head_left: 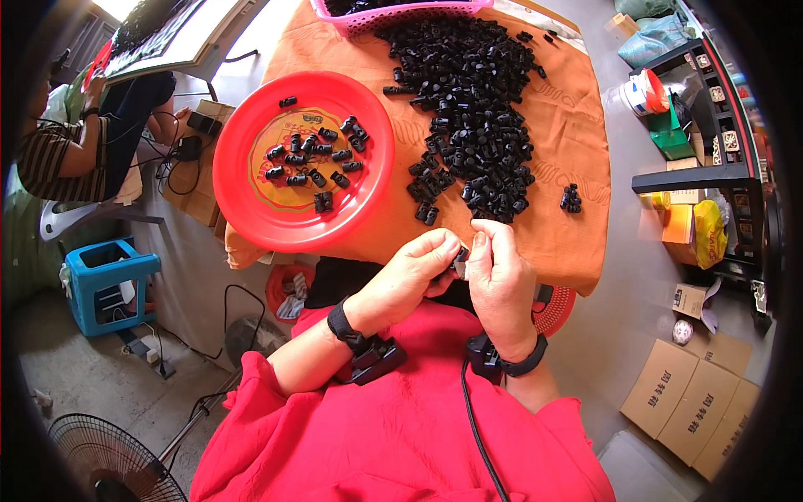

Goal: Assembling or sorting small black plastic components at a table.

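Note:
Just past the front edge of the orange-covered table, my two hands meet. My left hand pinches a small black plastic cord lock between thumb and fingers. My right hand is closed right beside it, thumb against the index finger; whatever lies between them is too small to make out. A big heap of black plastic parts spreads over the table beyond my hands. To the left, a red round tray with a yellow printed middle carries several loose black cord locks.
A pink basket of black parts stands at the far edge. A small cluster of parts lies on the right of the orange cloth. Around are a blue stool, a fan, cardboard boxes, a black shelf and a seated person.

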{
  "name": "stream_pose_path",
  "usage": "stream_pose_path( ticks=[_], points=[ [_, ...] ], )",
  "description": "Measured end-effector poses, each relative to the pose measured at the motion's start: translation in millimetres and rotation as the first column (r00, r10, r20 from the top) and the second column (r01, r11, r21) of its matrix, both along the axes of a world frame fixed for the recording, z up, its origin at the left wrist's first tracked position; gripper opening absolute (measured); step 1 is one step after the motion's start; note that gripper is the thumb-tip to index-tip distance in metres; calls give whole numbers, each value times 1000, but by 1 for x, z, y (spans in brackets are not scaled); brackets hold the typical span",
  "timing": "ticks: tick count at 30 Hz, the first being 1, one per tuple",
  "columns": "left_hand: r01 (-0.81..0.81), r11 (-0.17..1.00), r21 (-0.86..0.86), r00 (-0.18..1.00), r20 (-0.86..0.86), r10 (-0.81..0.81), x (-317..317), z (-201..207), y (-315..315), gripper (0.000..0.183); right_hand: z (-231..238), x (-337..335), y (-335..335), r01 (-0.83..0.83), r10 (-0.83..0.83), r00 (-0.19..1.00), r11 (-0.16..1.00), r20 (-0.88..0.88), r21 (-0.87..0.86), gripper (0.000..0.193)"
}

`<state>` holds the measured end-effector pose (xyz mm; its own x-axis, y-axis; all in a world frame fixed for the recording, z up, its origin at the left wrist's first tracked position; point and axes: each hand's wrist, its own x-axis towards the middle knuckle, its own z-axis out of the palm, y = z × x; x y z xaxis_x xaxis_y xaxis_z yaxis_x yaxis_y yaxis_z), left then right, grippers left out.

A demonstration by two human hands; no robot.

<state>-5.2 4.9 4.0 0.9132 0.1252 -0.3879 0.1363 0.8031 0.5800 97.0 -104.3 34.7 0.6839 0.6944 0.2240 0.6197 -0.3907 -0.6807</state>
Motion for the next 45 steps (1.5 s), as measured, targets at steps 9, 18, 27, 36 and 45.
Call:
stream_pose_path(
  ticks=[9,18,27,36,45],
  points=[
    [-14,1000,11,1000,26,14,-1,-2,-1,22,-2,1,0,11,-13,999,999,-45,-41,12],
    [-20,1000,0,999,41,20,-1,-5,-1,21,-2,-2,2,27,-31,994,999,-108,-33,11],
    [-23,1000,-12,998,53,24,-1,-6,-1,21,0,-2,2,22,-30,986,999,-163,-50,11],
    [-59,998,-10,997,51,60,1,-10,-4,20,-5,-2,2,32,-46,975,997,-217,-71,11],
    [-122,991,-62,990,64,126,2,-15,-10,19,-11,-4,4,104,-106,968,994,-229,-21,12]
  ],
)
